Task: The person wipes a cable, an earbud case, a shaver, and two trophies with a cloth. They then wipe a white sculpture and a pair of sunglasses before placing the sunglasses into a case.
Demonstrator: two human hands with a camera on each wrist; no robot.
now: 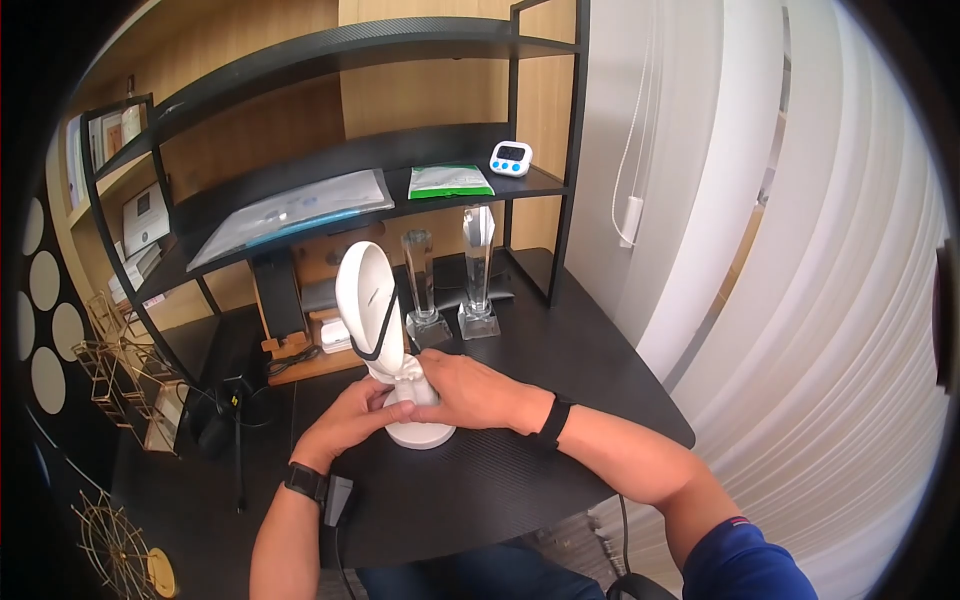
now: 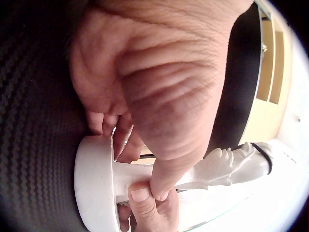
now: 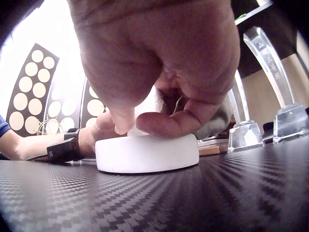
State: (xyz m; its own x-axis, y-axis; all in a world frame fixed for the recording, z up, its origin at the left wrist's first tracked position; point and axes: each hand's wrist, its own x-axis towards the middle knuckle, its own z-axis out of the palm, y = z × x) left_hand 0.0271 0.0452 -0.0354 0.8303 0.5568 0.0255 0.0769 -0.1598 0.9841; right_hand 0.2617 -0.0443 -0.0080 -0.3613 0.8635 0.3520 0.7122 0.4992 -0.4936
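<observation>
A white ornament stand with an oval dish-like head [image 1: 366, 300], a sculpted stem and a round base [image 1: 420, 435] stands upright on the black desk. A black band crosses its head. My left hand [image 1: 352, 418] grips the stem from the left, low down by the base [image 2: 94, 183]. From the right, my right hand [image 1: 480, 392] curls round the same stem. The thumbs come together in front of it, as the left wrist view shows. In the right wrist view, the right hand's fingers [image 3: 169, 123] bend close over the base, which rests flat on the desk; the stem is mostly hidden.
Two clear crystal trophies [image 1: 478, 290] stand behind the hands. The black shelf [image 1: 545, 185] above bears a white timer [image 1: 511, 158], a green-and-white packet [image 1: 450, 181] and a plastic folder [image 1: 300, 208]. Gold wire ornaments [image 1: 115, 545] are on the left, a pale curtain [image 1: 810, 350] on the right.
</observation>
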